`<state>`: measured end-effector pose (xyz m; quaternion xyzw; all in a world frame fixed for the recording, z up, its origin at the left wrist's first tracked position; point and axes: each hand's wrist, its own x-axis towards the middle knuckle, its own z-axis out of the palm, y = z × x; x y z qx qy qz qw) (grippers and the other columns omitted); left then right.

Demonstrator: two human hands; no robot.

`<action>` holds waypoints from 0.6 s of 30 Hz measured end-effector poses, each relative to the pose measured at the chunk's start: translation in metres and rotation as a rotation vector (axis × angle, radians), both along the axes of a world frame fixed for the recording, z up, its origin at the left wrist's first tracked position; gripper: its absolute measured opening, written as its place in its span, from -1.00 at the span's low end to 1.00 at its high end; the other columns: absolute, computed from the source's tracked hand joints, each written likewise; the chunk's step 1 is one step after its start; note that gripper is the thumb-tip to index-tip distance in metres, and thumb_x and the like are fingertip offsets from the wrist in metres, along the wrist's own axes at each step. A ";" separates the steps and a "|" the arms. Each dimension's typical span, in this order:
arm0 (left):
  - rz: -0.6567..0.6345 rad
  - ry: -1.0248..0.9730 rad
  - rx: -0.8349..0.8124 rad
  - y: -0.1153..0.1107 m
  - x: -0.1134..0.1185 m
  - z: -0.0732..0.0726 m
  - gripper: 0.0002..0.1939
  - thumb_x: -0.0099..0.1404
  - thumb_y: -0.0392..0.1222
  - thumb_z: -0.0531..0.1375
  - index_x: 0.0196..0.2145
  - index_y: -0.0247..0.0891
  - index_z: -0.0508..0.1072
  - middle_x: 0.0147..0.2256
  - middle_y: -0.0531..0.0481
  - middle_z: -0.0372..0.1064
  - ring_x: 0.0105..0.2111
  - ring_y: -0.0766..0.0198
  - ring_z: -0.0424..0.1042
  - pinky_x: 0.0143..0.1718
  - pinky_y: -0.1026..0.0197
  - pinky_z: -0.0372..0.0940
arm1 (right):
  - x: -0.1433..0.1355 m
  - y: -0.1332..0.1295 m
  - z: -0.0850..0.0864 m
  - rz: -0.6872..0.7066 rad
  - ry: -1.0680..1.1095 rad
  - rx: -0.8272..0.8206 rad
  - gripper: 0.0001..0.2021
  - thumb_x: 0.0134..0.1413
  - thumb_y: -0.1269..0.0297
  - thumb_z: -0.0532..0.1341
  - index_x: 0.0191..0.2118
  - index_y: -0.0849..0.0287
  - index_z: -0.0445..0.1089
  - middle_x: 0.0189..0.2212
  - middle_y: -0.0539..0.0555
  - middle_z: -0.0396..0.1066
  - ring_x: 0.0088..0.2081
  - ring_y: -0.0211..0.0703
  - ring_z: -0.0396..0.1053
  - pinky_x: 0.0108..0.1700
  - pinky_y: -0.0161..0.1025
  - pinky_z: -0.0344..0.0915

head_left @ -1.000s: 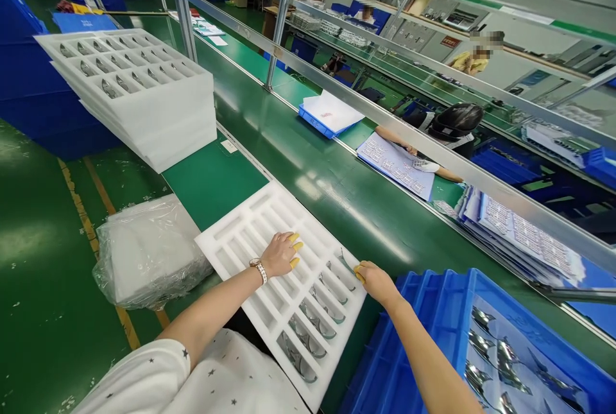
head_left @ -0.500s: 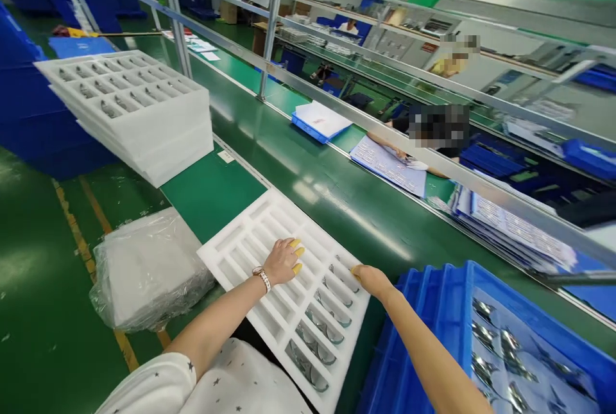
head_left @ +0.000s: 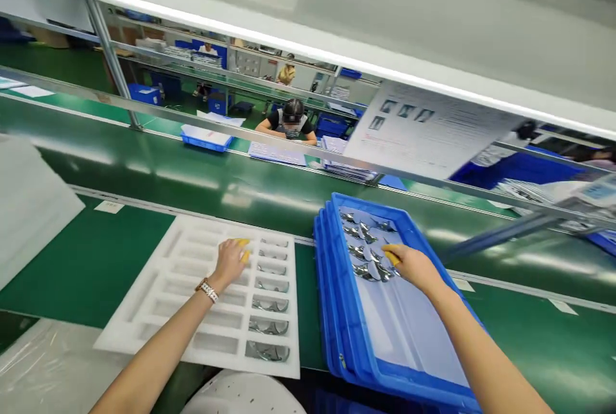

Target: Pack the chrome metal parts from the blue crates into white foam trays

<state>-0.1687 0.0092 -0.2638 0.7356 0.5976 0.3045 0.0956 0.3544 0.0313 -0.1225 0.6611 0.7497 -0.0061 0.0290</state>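
A white foam tray (head_left: 294,356) with rows of slots lies on the green bench; its right column holds several shiny curved parts (head_left: 268,326). My left hand (head_left: 231,264), with yellow finger covers and a wristband, is over the middle slots, fingers curled; whether it holds anything is hidden. To the right stands a stack of blue bins (head_left: 332,311). Shiny metal parts (head_left: 357,252) lie at the back of the top bin on a pale liner. My right hand (head_left: 409,264) reaches over them, fingertips together at the parts; what is between them cannot be made out.
White foam (head_left: 33,202) stands at the left, with a plastic-wrapped pack (head_left: 48,362) below. A metal rail (head_left: 269,141) and printed sheet (head_left: 414,131) cross ahead. Beyond them a person (head_left: 291,122) leans over parts. A slanted metal post (head_left: 500,237) is at the right.
The view has swung right. My right hand has moved from the foam tray's right edge to the parts in the blue bin. My left hand is still over the foam tray.
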 end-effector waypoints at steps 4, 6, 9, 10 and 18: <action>-0.339 0.053 0.049 0.021 0.117 0.081 -0.80 0.38 -0.19 0.14 -0.22 -0.14 0.60 -0.25 -0.07 0.55 -0.15 0.10 0.45 -0.06 0.03 0.31 | 0.052 -0.037 -0.013 -0.091 -0.011 -0.045 -0.67 0.25 0.32 0.07 -0.07 0.08 0.58 -0.09 0.13 0.59 -0.12 0.01 0.54 -0.09 -0.19 0.38; -0.508 0.147 0.082 0.021 0.188 0.112 -0.79 0.38 -0.15 0.15 -0.28 -0.15 0.60 -0.30 -0.09 0.54 -0.17 0.08 0.44 -0.10 0.04 0.31 | 0.060 -0.048 -0.023 -0.105 0.000 -0.051 -0.65 0.26 0.34 0.05 -0.03 0.11 0.57 -0.05 0.15 0.57 -0.08 0.01 0.52 -0.05 -0.18 0.37; -0.707 0.317 0.094 0.019 0.279 0.131 -0.80 0.36 -0.21 0.15 -0.30 -0.20 0.60 -0.30 -0.14 0.53 -0.16 0.05 0.44 -0.11 0.03 0.30 | 0.069 -0.059 -0.034 -0.108 0.021 -0.048 -0.64 0.28 0.34 0.04 0.00 0.13 0.55 0.00 0.15 0.54 0.00 -0.02 0.49 0.00 -0.20 0.35; -0.739 0.376 0.080 0.020 0.302 0.130 -0.81 0.34 -0.24 0.16 -0.31 -0.23 0.59 -0.30 -0.17 0.53 -0.15 0.03 0.45 -0.10 0.01 0.30 | 0.074 -0.062 -0.037 -0.105 0.031 -0.046 -0.64 0.29 0.34 0.04 0.00 0.13 0.55 0.00 0.15 0.54 0.01 -0.04 0.48 0.01 -0.21 0.35; -0.553 0.678 -0.080 0.042 0.352 0.075 -0.91 0.22 -0.25 0.29 -0.30 -0.25 0.57 -0.30 -0.25 0.55 -0.07 -0.20 0.44 0.09 -0.28 0.18 | 0.099 -0.061 -0.060 -0.034 0.069 -0.016 -0.65 0.28 0.43 0.03 -0.03 0.14 0.54 -0.08 0.19 0.53 0.01 -0.01 0.43 -0.04 -0.21 0.32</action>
